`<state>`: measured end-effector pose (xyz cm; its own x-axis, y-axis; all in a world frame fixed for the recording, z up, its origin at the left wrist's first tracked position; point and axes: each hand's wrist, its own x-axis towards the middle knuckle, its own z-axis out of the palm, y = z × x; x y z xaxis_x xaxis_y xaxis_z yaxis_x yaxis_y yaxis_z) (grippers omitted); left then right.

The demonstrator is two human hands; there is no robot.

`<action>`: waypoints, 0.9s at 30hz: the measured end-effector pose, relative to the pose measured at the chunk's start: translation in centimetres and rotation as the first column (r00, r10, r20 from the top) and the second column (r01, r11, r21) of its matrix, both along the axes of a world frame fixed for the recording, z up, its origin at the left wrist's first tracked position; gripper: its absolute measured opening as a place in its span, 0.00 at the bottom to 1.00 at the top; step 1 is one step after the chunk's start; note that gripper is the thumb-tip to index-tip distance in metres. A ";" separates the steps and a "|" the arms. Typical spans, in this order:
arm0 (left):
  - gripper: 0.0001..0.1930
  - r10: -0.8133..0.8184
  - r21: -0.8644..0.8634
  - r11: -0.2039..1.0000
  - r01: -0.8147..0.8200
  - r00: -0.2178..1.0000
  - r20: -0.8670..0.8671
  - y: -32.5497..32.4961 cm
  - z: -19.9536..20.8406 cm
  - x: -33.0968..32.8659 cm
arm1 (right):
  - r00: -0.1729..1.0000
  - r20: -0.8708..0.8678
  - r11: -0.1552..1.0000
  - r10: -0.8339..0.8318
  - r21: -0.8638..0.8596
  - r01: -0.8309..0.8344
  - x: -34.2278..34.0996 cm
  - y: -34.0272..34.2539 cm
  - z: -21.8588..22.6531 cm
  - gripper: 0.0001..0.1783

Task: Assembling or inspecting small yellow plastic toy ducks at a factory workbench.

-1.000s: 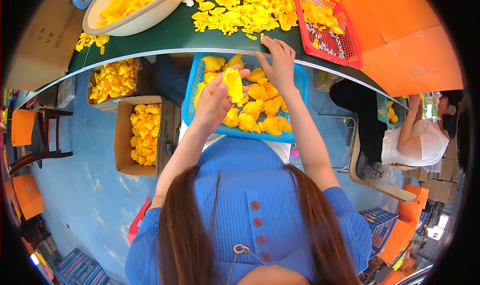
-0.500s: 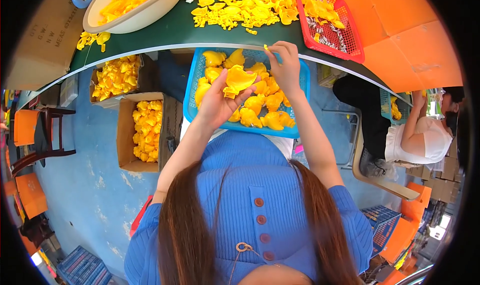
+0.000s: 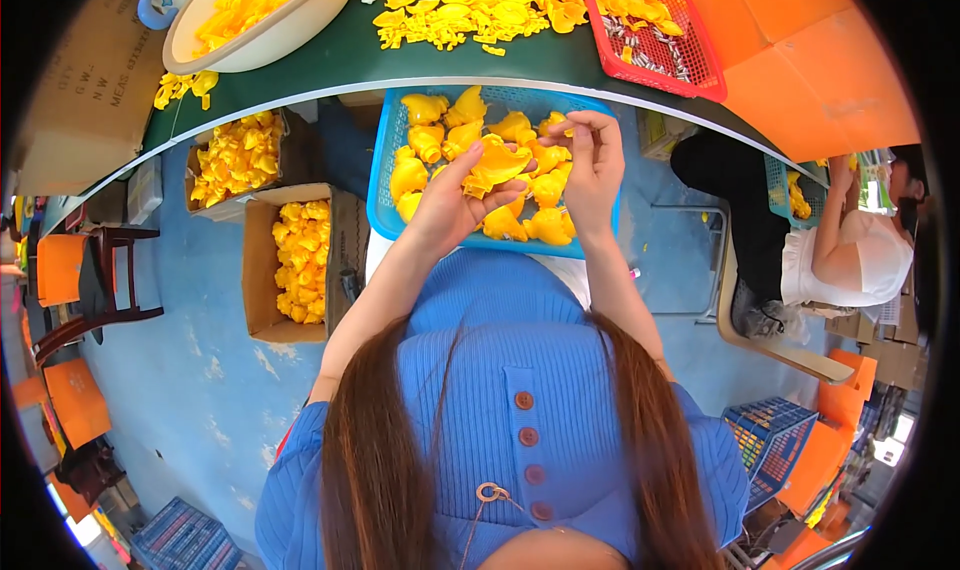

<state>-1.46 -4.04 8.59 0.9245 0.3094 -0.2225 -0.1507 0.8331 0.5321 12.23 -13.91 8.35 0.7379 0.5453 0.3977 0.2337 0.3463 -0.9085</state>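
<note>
My left hand (image 3: pixel 447 202) is closed round a yellow plastic shell (image 3: pixel 497 166), a curved hollow part with its open side turned up. To the right of it, my right hand (image 3: pixel 594 165) is raised with thumb and fingertips pinched together. A tiny yellow piece (image 3: pixel 568 132) shows at those fingertips, its shape too small to make out. Under both hands lies a blue plastic basket (image 3: pixel 379 185) with several rounded yellow parts (image 3: pixel 549 227) in it, partly hidden by my hands and the shell.
On the green table (image 3: pixel 300 89) ahead lie loose yellow pieces (image 3: pixel 470 15), a white basin (image 3: pixel 270 58) of yellow parts and a red basket (image 3: pixel 708 70) with small metal parts. Cardboard boxes (image 3: pixel 262 270) of yellow parts stand at left. A seated person (image 3: pixel 845 265) works at right.
My right hand has come down and toward me from the table edge, nearer the shell. The shell in my left hand has shifted slightly right and tilted.
</note>
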 end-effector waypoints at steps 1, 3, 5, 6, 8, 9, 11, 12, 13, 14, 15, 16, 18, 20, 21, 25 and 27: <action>0.19 0.016 0.016 1.000 -0.015 0.998 -0.063 0.1 -0.5 0.0 | 1.000 0.000 1.000 0.000 0.002 0.000 0.0 -0.1 0.0 0.05; 0.19 0.034 0.034 0.999 -0.030 0.991 -0.126 0.1 -0.8 -0.1 | 1.000 -0.003 0.997 -0.002 -0.084 0.002 0.1 -0.4 0.0 0.06; 0.18 0.074 0.041 0.997 -0.068 0.978 -0.195 -0.1 -0.8 0.0 | 0.999 -0.007 0.998 -0.031 -0.059 0.030 -0.4 -0.1 0.4 0.06; 0.18 0.076 0.042 0.997 -0.069 0.978 -0.195 -0.1 -0.8 -0.1 | 0.998 -0.011 0.998 -0.059 -0.036 0.059 -0.6 0.1 0.6 0.07; 0.17 0.058 0.068 0.997 -0.047 0.981 -0.183 -0.1 -0.9 -0.1 | 0.998 -0.043 0.998 -0.038 -0.044 0.036 -0.6 0.0 0.7 0.07; 0.17 0.058 0.069 0.997 -0.046 0.981 -0.183 -0.1 -0.8 -0.1 | 0.997 -0.076 0.999 -0.017 -0.052 0.013 -0.6 -0.1 0.8 0.08; 0.17 0.054 0.068 0.997 -0.043 0.985 -0.163 -0.3 -0.6 -0.1 | 0.996 -0.092 0.994 0.016 -0.106 -0.026 -0.5 -0.4 1.1 0.09; 0.17 0.055 0.068 0.997 -0.044 0.985 -0.163 -0.3 -0.6 -0.1 | 0.993 -0.109 0.985 0.050 -0.159 -0.067 -0.5 -0.5 1.3 0.11; 0.17 0.054 0.066 0.997 -0.044 0.986 -0.159 -0.3 -0.7 -0.2 | 0.993 -0.109 0.985 0.051 -0.160 -0.068 -0.7 -0.6 1.5 0.11; 0.17 0.054 0.064 0.997 -0.044 0.987 -0.154 -0.3 -0.8 -0.2 | 0.995 -0.082 0.973 0.065 -0.217 -0.082 -0.9 -0.7 1.7 0.12; 0.17 0.052 0.064 0.997 -0.042 0.987 -0.154 -0.3 -0.8 -0.1 | 0.995 -0.055 0.958 0.078 -0.274 -0.090 -1.1 -0.7 1.8 0.14; 0.17 0.059 0.073 0.996 -0.048 0.986 -0.155 -0.3 -0.7 -0.1 | 0.996 -0.054 0.958 0.077 -0.274 -0.088 -1.1 -0.7 1.8 0.14; 0.17 0.069 0.083 0.995 -0.057 0.985 -0.156 -0.3 -0.8 -0.1 | 0.952 0.297 0.964 0.077 -0.267 0.006 -1.1 -0.5 1.7 0.17; 0.18 0.088 0.091 0.993 -0.072 0.980 -0.179 -0.3 -0.9 -0.1 | 0.946 0.310 0.956 0.097 -0.294 -0.002 -1.6 -0.5 2.3 0.16; 0.18 0.087 0.090 0.993 -0.071 0.980 -0.178 -0.3 -0.8 -0.1 | 0.940 0.323 0.947 0.113 -0.322 -0.003 -1.9 -0.6 2.5 0.15; 0.18 0.062 0.121 0.992 -0.042 0.984 -0.166 -0.3 -0.7 -0.2 | 0.990 0.124 0.963 0.065 -0.268 -0.030 -2.4 -0.6 2.1 0.16; 0.18 0.055 0.115 0.993 -0.037 0.986 -0.159 -0.3 -0.7 -0.3 | 0.990 0.120 0.948 0.074 -0.316 -0.032 -2.3 -0.8 1.7 0.13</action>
<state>-1.73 -4.32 7.90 0.8634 0.3818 -0.3298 -0.0918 0.7617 0.6414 9.94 -14.67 10.06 0.6583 0.6945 0.2903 0.3449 0.0645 -0.9364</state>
